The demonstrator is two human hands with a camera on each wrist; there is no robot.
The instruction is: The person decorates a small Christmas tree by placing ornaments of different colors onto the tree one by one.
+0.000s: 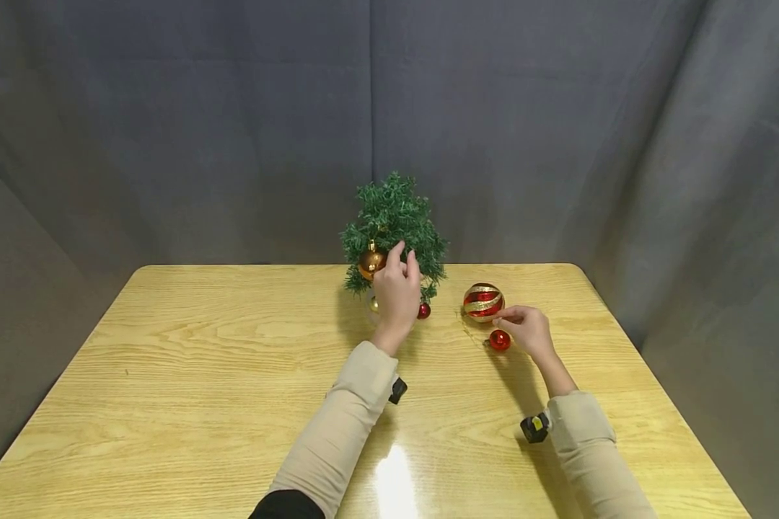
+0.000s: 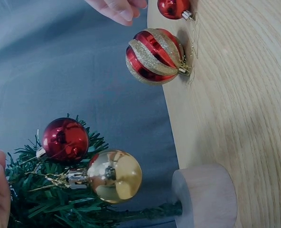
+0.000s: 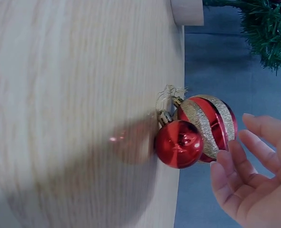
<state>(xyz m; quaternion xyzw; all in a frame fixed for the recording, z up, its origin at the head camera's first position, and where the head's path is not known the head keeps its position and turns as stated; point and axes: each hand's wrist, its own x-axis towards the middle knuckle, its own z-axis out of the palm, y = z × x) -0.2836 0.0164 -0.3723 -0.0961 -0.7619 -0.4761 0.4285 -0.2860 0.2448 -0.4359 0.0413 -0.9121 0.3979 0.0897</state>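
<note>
A small green artificial Christmas tree (image 1: pixel 396 205) stands at the table's back edge. On it hang an orange-gold bauble (image 1: pixel 371 265), a shiny gold bauble (image 2: pixel 116 175) and a dark red bauble (image 2: pixel 65 139). My left hand (image 1: pixel 398 294) is in front of the branches, fingers loosely bent; no ornament shows in its grasp, and its fingertips are partly out of the left wrist view. To the right, a large red bauble with gold glitter stripes (image 1: pixel 483 303) lies beside a small plain red bauble (image 1: pixel 499 340). My right hand (image 3: pixel 261 175) is close by the striped one, fingers relaxed and holding nothing.
The tree's round wooden base (image 2: pixel 207 197) rests on the wood-grain table (image 1: pixel 188 375). Thin gold hanging strings (image 3: pixel 166 92) lie by the two loose baubles. A grey curtain (image 1: pixel 253 137) hangs behind the table and along its sides.
</note>
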